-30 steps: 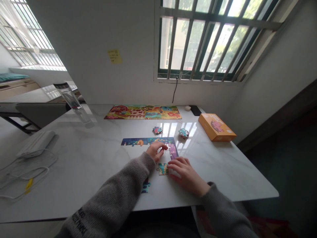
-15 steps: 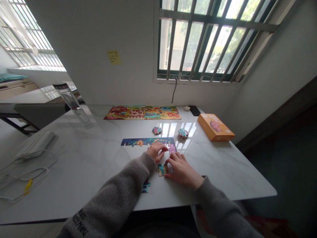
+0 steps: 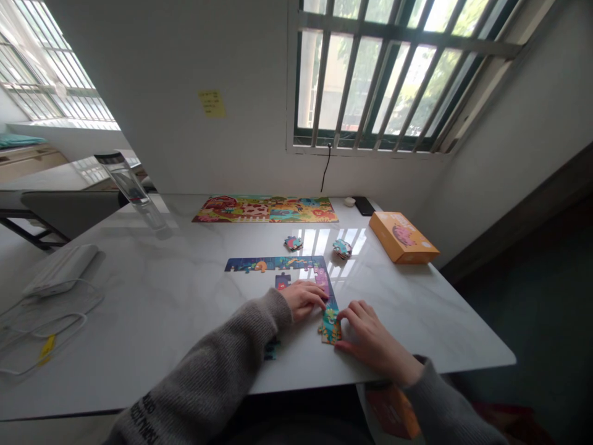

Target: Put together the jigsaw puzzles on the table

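Note:
A partly joined jigsaw puzzle (image 3: 259, 262) lies on the table, with a dark blue top strip and a right-hand column running towards me. My left hand (image 3: 303, 301) has its fingers curled together, the tips resting on the column beside a purple piece (image 3: 320, 279). At the column's lower end is a green and orange jigsaw piece (image 3: 330, 331). The thumb and forefinger of my right hand (image 3: 368, 334) hold its right edge. A loose piece with a red figure (image 3: 282, 282) lies behind my left hand. Another dark teal piece (image 3: 271, 350) is half hidden by my left sleeve.
Two small stacks of pieces, one left (image 3: 293, 243) and one right (image 3: 342, 248), lie beyond the puzzle. A finished colourful puzzle (image 3: 266, 210) is against the wall. An orange box (image 3: 403, 238), black phone (image 3: 364, 206), clear bottle (image 3: 126, 179) and white device with cable (image 3: 62, 272) surround them.
My right hand has moved right with the green and orange piece, which now meets the column's lower end. My left hand has shifted right and nearer to me, uncovering the red-figure piece.

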`<state>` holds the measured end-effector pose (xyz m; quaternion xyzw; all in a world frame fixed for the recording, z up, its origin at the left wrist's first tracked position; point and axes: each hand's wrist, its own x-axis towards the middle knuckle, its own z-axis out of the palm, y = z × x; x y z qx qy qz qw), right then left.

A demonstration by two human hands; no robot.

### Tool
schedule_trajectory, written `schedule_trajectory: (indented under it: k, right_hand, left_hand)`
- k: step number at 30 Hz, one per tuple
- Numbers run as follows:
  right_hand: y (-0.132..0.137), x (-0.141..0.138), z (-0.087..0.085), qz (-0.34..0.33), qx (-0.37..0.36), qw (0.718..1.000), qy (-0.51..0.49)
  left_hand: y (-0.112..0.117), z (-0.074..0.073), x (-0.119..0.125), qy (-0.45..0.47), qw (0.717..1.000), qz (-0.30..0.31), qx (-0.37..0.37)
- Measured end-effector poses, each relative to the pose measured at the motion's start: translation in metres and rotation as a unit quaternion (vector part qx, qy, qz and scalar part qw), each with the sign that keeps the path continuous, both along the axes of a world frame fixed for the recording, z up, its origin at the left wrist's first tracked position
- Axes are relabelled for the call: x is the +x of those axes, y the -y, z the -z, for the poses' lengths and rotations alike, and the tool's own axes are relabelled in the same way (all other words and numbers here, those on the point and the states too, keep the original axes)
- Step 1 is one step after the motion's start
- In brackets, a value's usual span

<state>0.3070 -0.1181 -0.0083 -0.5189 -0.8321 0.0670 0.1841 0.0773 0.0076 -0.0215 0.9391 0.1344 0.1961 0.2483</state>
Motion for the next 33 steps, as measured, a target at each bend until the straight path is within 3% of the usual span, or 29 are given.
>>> schedule_trajectory:
  k: [10,23,27,30,33]
  right_hand:
    - [-0.006,0.013,-0.012,-0.02,-0.06,0.998,-0.001]
    - [0.003,0.01,-0.002,-0.016,-0.032,0.999,-0.021]
    - [0.004,0.011,-0.003,-0.007,-0.041,0.998,-0.048]
    - [0.001,0.014,-0.01,-0.009,-0.065,0.995,-0.073]
    - [-0.008,0.016,-0.017,-0.011,-0.083,0.993,-0.084]
  left_hand:
    - [0.006,-0.012,-0.006,-0.053,0.998,0.024,-0.026]
    - [0.008,-0.011,-0.004,-0.062,0.998,0.017,-0.023]
    - [0.007,-0.012,-0.003,-0.009,0.999,0.014,-0.052]
    - [0.001,-0.014,-0.007,0.048,0.997,-0.015,-0.065]
    - [-0.009,-0.016,-0.016,0.078,0.992,-0.086,-0.052]
